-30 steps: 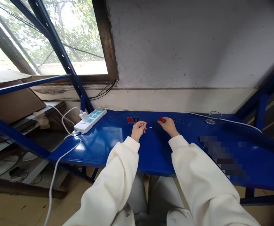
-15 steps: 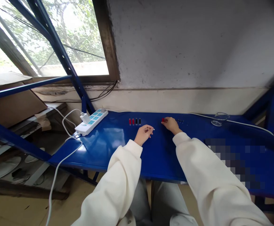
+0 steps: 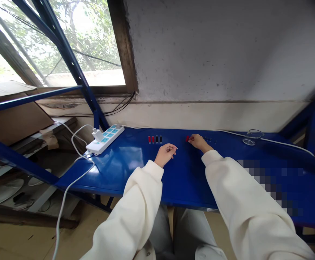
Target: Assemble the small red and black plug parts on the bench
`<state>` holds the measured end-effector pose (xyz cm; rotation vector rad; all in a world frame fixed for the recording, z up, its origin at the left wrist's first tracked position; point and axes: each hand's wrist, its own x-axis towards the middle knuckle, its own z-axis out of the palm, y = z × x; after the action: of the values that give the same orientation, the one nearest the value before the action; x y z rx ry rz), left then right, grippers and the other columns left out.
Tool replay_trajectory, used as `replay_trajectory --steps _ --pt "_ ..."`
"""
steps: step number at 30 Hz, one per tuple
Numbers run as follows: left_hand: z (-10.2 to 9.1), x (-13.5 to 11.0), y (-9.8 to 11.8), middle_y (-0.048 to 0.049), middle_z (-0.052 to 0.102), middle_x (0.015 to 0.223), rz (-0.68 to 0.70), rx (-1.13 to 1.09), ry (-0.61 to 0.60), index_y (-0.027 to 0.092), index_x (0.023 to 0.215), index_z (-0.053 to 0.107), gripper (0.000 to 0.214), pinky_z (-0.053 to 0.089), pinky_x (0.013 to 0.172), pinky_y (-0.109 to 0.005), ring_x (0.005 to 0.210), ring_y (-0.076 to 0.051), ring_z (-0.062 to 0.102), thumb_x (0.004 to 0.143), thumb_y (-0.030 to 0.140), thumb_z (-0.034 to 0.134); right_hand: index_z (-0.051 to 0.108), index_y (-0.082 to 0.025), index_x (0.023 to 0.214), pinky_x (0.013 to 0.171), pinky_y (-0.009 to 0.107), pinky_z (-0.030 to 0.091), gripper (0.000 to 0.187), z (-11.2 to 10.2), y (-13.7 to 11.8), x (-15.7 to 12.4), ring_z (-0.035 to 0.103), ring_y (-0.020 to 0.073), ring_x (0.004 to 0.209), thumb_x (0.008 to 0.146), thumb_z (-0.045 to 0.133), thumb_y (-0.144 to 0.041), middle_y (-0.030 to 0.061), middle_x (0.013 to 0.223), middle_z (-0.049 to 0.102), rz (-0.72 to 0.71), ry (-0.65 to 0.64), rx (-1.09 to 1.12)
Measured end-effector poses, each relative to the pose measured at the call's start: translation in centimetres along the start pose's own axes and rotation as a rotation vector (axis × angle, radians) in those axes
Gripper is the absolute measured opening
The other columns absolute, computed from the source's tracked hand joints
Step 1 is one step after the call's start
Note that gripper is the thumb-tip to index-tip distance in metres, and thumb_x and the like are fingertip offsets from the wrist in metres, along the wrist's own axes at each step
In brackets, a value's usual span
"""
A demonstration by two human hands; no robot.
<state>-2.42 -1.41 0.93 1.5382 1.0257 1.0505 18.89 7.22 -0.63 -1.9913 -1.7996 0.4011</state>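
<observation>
My right hand (image 3: 198,142) reaches to the back of the blue bench (image 3: 136,166), its fingertips pinched on a small red piece (image 3: 187,138). My left hand (image 3: 165,153) rests on the bench with fingers curled; something tiny and white shows at its fingertips. A row of small red and black pieces (image 3: 154,139) stands upright just behind and left of the left hand. Several tiny dark pieces (image 3: 209,138) lie in a row right of the right hand.
A white power strip (image 3: 104,139) with a plugged charger and white cables lies at the bench's back left. A small clear glass dish (image 3: 251,136) sits at the back right, with a white cable behind it. Blue shelf struts and cardboard stand on the left.
My right hand has slid the red piece a little farther back and right. My left hand has drawn the small white bit to its fingertips. The view has shifted slightly.
</observation>
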Motion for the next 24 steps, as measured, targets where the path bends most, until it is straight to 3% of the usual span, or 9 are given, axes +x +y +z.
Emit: replay_trajectory --steps 10,17,21,24 --pt "0.1 0.2 -0.6 -0.0011 0.056 0.062 0.025 0.053 0.012 0.015 0.080 0.060 0.017 0.040 0.050 -0.021 0.048 -0.007 0.048 0.074 0.029 0.053 0.069 -0.014 0.071 0.059 0.021 0.042 0.013 -0.5 0.2 -0.4 0.060 0.0153 0.067 0.068 0.063 -0.026 0.0051 0.068 0.066 0.023 0.028 -0.001" --pt "-0.5 0.1 -1.4 0.0013 0.053 0.057 0.142 0.393 0.282 0.020 0.074 0.060 0.008 0.035 0.054 -0.022 0.051 -0.010 0.046 0.070 0.016 0.053 0.071 -0.017 0.074 0.052 0.022 0.040 0.020 -0.6 0.3 -0.9 0.059 0.0154 0.061 0.067 0.063 -0.035 0.0036 0.063 0.065 0.045 0.049 -0.010" --pt "-0.9 0.0 -1.2 -0.0002 0.051 0.055 0.077 0.462 0.379 0.020 0.075 0.060 0.011 0.033 0.055 -0.023 0.054 -0.014 0.049 0.069 0.014 0.055 0.071 -0.018 0.078 0.052 0.023 0.039 0.022 -0.9 0.1 -1.2 0.061 0.0168 0.063 0.067 0.063 -0.036 0.0038 0.064 0.065 0.087 0.027 -0.001" --pt "-1.1 -0.1 -0.9 -0.0015 0.052 0.057 -0.006 0.483 0.449 0.020 0.092 0.058 0.023 0.033 0.057 -0.024 0.058 -0.018 0.052 0.069 0.016 0.057 0.070 -0.017 0.084 0.055 0.023 0.041 0.027 -1.2 0.1 -1.3 0.062 0.0187 0.070 0.066 0.065 -0.036 0.0059 0.074 0.068 0.083 0.015 0.006"
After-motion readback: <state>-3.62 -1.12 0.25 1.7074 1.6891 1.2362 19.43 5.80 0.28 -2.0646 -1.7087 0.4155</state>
